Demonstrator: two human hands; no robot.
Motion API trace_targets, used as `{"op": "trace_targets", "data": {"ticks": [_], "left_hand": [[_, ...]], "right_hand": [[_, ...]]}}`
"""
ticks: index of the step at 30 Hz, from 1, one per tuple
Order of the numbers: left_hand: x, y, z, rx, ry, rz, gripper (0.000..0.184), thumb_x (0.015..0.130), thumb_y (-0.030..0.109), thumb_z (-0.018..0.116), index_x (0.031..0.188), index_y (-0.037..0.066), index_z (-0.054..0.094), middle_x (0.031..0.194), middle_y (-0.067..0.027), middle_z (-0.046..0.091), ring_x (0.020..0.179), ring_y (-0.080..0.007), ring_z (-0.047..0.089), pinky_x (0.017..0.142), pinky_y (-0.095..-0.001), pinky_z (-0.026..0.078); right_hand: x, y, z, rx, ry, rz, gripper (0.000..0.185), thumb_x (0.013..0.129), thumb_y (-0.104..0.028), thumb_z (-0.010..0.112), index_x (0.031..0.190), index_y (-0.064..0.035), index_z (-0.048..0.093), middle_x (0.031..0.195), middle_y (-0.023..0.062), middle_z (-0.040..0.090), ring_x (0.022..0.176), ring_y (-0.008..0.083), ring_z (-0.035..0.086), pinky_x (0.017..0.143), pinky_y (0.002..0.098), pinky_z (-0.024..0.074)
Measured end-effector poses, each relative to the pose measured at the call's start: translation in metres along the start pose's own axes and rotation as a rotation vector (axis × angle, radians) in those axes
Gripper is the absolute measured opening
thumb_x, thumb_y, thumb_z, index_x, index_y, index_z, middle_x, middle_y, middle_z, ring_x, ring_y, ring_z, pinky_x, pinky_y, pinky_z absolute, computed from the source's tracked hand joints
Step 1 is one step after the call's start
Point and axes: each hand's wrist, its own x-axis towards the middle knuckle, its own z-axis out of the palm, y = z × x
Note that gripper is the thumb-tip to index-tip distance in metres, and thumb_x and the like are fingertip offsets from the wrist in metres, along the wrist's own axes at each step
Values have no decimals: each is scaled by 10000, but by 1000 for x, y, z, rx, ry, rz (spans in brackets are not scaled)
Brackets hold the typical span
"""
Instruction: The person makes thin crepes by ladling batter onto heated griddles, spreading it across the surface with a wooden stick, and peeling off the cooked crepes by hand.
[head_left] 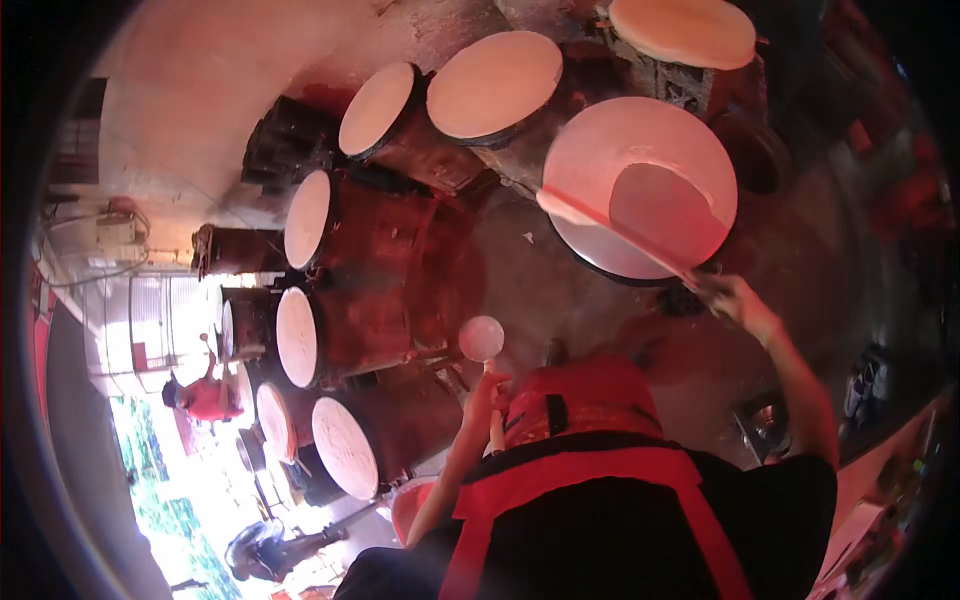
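My right hand point(735, 303) is closed round the handle end of a long, thin spreading stick point(625, 232). The stick slants across a large round griddle point(660, 205). A pale layer of batter point(640, 125) covers much of the griddle's surface, while a darker patch shows near its middle. At the stick's far tip, by the rim, is a pale lump that I cannot make out clearly. In front of my body, my left hand point(485, 395) grips a ladle by its handle, with the round bowl point(481, 338) held away from the griddle.
Several drum-like stoves with pale round tops stand around, such as one top point(497, 85) beside the griddle and another point(345, 448) by my left arm. A person in red point(212, 398) is at the far left. A fan point(270, 550) stands below.
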Motion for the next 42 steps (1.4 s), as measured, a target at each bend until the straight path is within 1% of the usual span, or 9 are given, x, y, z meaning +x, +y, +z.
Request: {"op": "trace_targets", "data": {"ticks": [6,8,12,21,24,27,32,33,42], "left_hand": [[44,46,-6,159,-168,-69,296,975,284,506,1036,17,620,777,5,482,552,-63,424,462,-213,348],[50,67,-6,232,-242,-63,323,989,295,485,1056,5,612,808,2,486,558,-63,415,461,-211,347],[70,104,-27,394,-346,-88,323,993,280,480,1050,-6,618,819,-1,475,569,-61,404,463,-196,330],[86,139,-179,420,-318,-45,250,984,199,502,1037,-12,625,820,3,457,561,-50,381,468,-186,308],[70,139,-232,386,-269,30,235,990,194,509,1042,-5,622,819,9,464,554,-42,381,461,-189,300],[49,140,-263,326,-172,62,232,998,205,511,1048,7,622,815,19,470,545,-34,375,452,-192,289],[46,132,-301,251,-109,98,239,1003,225,513,1045,19,625,799,27,470,540,-27,371,444,-197,279],[46,133,-300,276,-117,87,241,1002,231,517,1042,20,625,795,28,467,544,-28,377,444,-197,283],[58,124,-258,333,-283,52,206,1004,198,510,1046,43,637,813,39,445,571,-20,384,461,-175,296]], "right_hand": [[-8,22,85,473,840,-289,393,927,-132,564,1316,-77,575,661,-80,449,544,25,386,493,207,305],[23,47,104,357,896,-354,440,880,-40,551,1319,-14,562,1079,-20,638,772,30,516,662,169,396],[-17,49,192,269,465,-253,404,934,-125,558,1335,-87,567,788,-89,540,588,16,387,510,201,289],[79,79,372,1132,886,-270,347,956,-398,577,1281,-277,556,599,-65,434,404,91,373,379,266,275],[237,21,391,434,1137,-574,484,964,-273,530,1409,-124,414,1109,111,600,941,200,584,821,358,515],[337,-76,389,282,1207,-633,433,1009,-192,476,1410,-31,445,1305,109,589,1220,200,534,1032,316,394],[397,-55,410,132,1646,-650,420,1006,-181,497,1423,-160,458,724,0,565,580,121,543,530,278,457],[343,-66,437,874,1107,-525,429,1011,-204,494,1435,-227,432,627,-62,439,443,62,403,384,243,327],[148,12,426,880,1020,-362,384,1001,-330,520,1371,-321,418,668,-39,468,428,58,375,373,214,298]]}}
